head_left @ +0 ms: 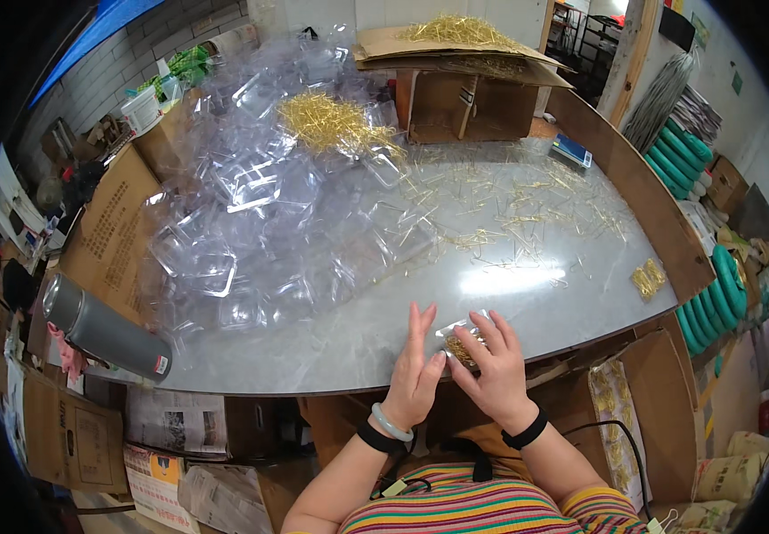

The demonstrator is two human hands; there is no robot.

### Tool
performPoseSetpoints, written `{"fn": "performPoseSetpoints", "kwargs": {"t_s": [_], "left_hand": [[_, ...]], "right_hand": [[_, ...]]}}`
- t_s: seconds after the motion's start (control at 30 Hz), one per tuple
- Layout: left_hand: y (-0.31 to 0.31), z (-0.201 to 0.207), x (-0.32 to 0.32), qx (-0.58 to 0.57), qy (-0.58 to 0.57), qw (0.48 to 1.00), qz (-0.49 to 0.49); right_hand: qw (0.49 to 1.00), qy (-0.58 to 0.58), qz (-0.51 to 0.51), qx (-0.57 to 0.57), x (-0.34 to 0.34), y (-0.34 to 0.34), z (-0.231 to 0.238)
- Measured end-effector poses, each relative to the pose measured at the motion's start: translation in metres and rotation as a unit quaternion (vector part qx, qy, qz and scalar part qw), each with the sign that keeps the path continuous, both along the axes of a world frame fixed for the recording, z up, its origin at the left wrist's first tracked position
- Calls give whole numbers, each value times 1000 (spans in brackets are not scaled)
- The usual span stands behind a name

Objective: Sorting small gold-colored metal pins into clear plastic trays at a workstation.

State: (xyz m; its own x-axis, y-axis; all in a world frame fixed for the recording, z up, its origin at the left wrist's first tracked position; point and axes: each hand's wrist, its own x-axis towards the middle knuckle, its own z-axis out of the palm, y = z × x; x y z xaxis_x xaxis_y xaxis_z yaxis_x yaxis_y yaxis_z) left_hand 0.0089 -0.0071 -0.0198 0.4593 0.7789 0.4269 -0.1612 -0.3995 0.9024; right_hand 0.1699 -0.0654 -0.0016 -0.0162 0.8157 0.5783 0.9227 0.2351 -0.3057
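A small clear plastic box (457,349) with gold-coloured pins in it lies at the table's front edge, between my hands. My right hand (496,372) reaches over it from the right, its fingers bent across the top and its thumb at the near side. Beside the box on the left is my left hand (415,381), held edge-on with the fingers stretched out and nothing in them; its thumb tip comes close to the box. My right fingers hide part of the box, so I cannot tell whether its lid is closed.
A heap of clear plastic boxes (260,205) covers the table's left, with a gold pin pile (331,123) on top. Loose pins (527,209) lie scattered beyond my hands. A filled pack (648,279) sits at the right edge, a grey flask (108,329) at the left. Cardboard walls (638,182) border the table.
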Motion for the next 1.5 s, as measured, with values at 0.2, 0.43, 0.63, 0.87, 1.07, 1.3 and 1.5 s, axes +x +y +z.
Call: {"fn": "performPoseSetpoints", "kwargs": {"t_s": [0.2, 0.43, 0.63, 0.87, 1.07, 1.3, 1.5], "left_hand": [[-4, 5, 7, 100, 123, 985, 71], [-7, 10, 15, 260, 263, 925, 86], [-8, 1, 18, 308, 274, 906, 100], [-8, 6, 17, 262, 217, 935, 99], [-7, 11, 16, 203, 177, 959, 87], [-5, 6, 16, 266, 235, 931, 83], [-7, 3, 17, 251, 244, 932, 88]], "right_hand": [[997, -54, -42, -30, -1, 3, 4], [994, 60, 34, -90, 10, 0, 10], [966, 157, 151, -141, 37, 0, 15], [986, -61, 106, -118, 35, 0, 27], [962, 194, 150, -117, 39, 6, 21], [974, 144, 137, -112, 39, 12, 6], [986, -38, 126, -100, 29, -1, 19]]}}
